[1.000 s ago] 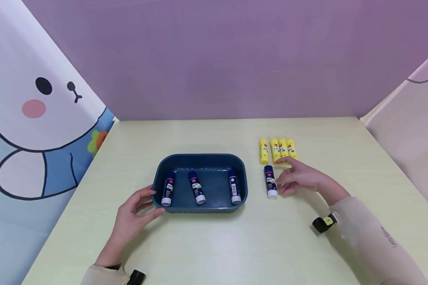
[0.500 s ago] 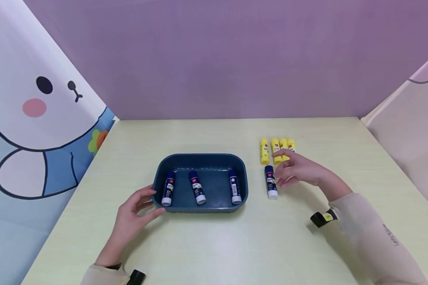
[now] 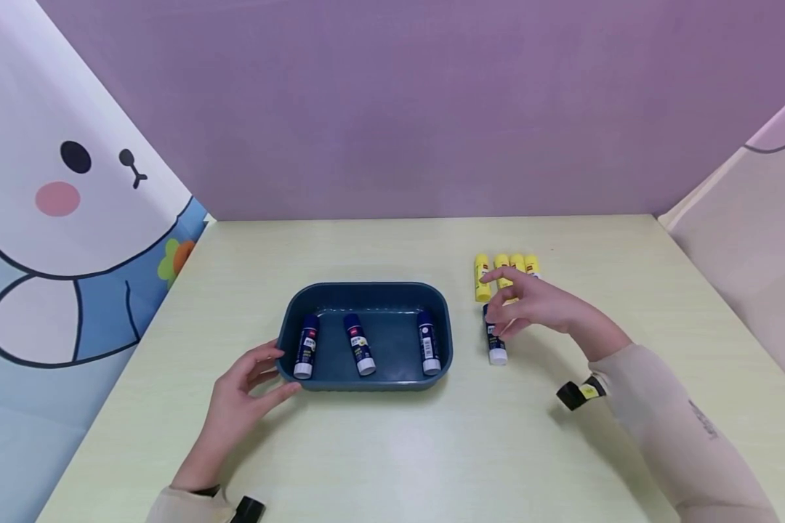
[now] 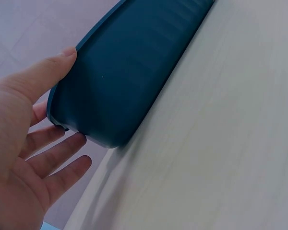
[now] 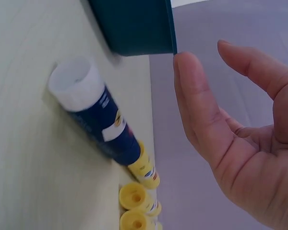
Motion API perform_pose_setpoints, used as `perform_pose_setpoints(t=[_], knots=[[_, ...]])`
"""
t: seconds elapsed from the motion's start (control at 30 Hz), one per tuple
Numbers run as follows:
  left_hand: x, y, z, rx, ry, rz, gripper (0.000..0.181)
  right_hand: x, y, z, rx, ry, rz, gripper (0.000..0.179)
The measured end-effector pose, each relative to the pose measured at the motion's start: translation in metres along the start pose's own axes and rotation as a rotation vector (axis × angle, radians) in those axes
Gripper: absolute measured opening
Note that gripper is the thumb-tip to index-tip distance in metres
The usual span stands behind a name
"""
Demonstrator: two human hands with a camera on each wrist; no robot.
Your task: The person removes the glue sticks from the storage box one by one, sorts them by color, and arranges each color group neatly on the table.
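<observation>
In the head view, a dark blue rectangular tray (image 3: 395, 349) holds three navy glue sticks (image 3: 361, 347) with white ends. My left hand (image 3: 242, 388) holds the tray's near left corner; in the left wrist view the thumb (image 4: 57, 64) lies at the rim and the fingers are spread along the end wall. My right hand (image 3: 539, 309) hovers over the table to the right, partly covering another navy glue stick (image 3: 497, 356). Nothing is in that hand, and its fingers are loosely extended. The right wrist view shows this glue stick (image 5: 98, 115) lying apart from the fingers.
Several yellow glue sticks (image 3: 481, 290) lie in a row behind the navy one, partly hidden by my right hand. Behind the pale table (image 3: 379, 450) stands a purple panel (image 3: 399, 109). A cartoon-printed sheet (image 3: 52, 290) borders the left side.
My right hand has moved left and slightly up, from beside the loose navy glue stick to over it. The left hand and tray have stayed in place.
</observation>
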State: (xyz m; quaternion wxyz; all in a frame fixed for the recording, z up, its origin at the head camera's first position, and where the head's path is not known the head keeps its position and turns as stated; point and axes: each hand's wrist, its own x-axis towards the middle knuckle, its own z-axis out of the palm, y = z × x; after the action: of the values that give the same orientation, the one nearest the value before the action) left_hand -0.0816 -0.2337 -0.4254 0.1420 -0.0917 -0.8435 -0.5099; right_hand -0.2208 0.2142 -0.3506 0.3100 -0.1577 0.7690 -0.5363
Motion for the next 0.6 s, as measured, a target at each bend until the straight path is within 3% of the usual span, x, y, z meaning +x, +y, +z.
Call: perform_pose_setpoints(t=[0.6], knots=[[0.0,-0.001,0.0,0.018,-0.005,-0.011,0.05,0.032,-0.025,0.031,-0.002,-0.066,-0.075,0.062]])
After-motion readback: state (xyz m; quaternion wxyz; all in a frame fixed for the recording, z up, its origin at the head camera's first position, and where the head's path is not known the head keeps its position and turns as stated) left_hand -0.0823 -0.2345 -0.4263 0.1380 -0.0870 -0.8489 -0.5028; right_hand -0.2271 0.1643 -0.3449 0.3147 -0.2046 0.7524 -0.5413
